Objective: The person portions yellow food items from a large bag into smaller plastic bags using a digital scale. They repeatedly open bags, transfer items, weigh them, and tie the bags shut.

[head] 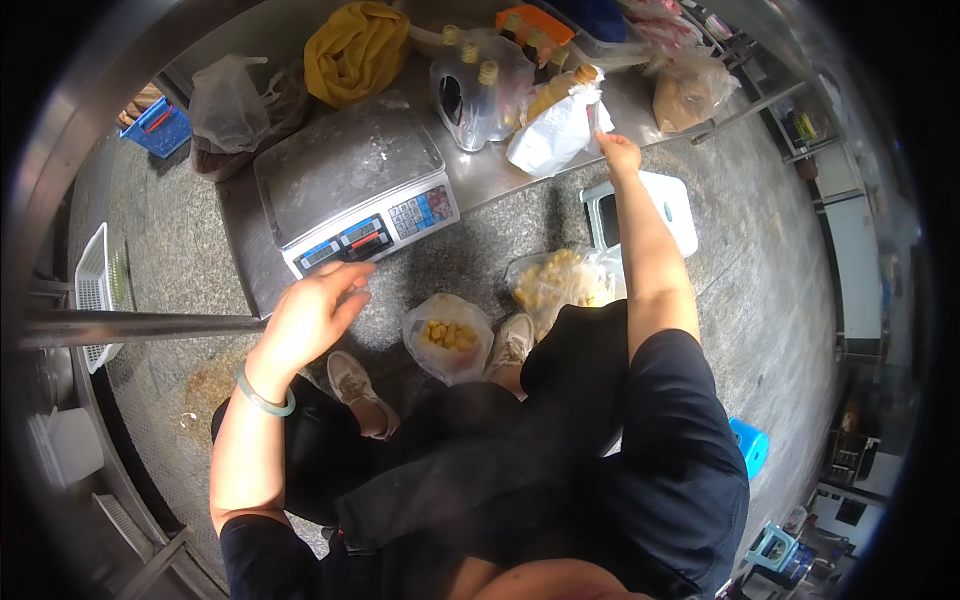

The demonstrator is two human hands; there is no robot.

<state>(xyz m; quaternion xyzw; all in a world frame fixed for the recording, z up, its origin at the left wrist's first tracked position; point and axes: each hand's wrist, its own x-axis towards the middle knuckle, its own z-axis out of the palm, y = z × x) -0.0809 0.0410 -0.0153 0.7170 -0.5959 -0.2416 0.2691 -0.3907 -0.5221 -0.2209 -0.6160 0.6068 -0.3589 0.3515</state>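
My right hand pinches the edge of a white plastic bag on the steel shelf's right part. Behind that bag leans a container with an orange-brown cap. My left hand, a pale green bangle on its wrist, hovers at the front of a digital weighing scale with its fingers apart and nothing in them. The scale's steel pan bears nothing but stains. On the floor, near my shoes, stand an unsealed clear bag of yellow pieces and a larger bag of yellowish pieces.
The steel shelf also holds a bag of bottles, a yellow cloth and clear bags. A white plastic stool is under my right forearm. White baskets stand left; a blue plastic item lies right.
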